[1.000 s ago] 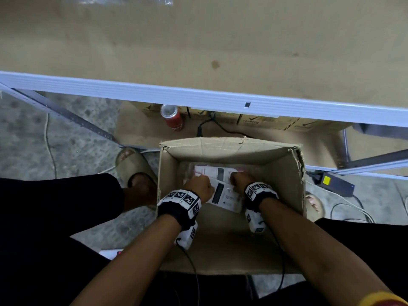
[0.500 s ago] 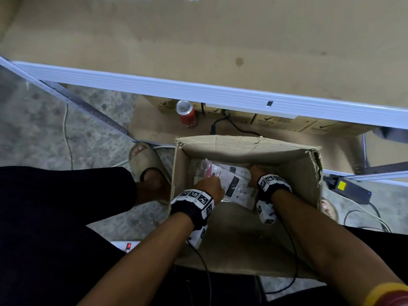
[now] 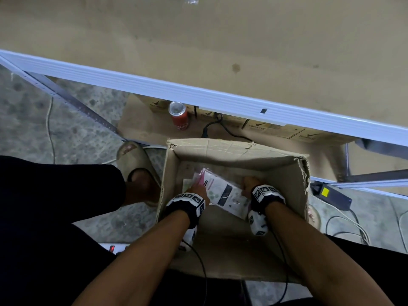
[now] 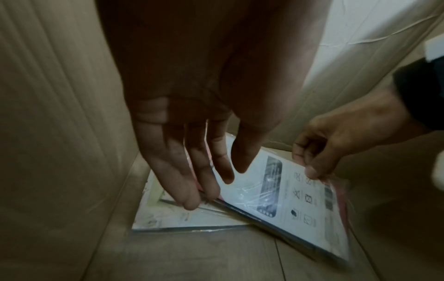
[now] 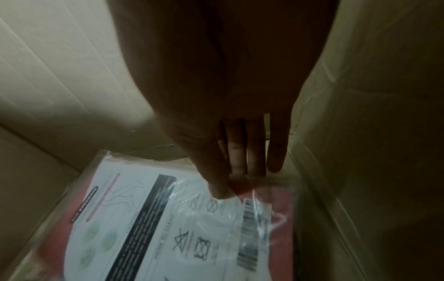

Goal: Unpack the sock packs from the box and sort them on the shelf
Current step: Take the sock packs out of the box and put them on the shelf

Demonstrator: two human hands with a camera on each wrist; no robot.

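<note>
We stand on mottled concrete floor (image 3: 72, 129); a white-edged shelf (image 3: 198, 98) runs past a soft, torn cardboard box (image 3: 231, 149). Our right hand (image 4: 336, 140) pinches a glossy plastic sock pack (image 4: 300, 205), lifted more steeply than before. Our left hand (image 4: 190, 152), fingers straight, touches its left edge above another flat sock pack (image 4: 173, 218).

- red can (image 3: 179, 117) upright on cardboard sheet (image 3: 141, 127) under the rack
- black cable (image 3: 223, 129) just right of can
- sandal (image 3: 136, 160) on concrete floor (image 3: 72, 133)
- power strip (image 3: 114, 248), red switch
- black adapter (image 3: 333, 194), yellow sticker, far right
- white wires (image 3: 353, 226) below adapter
</note>
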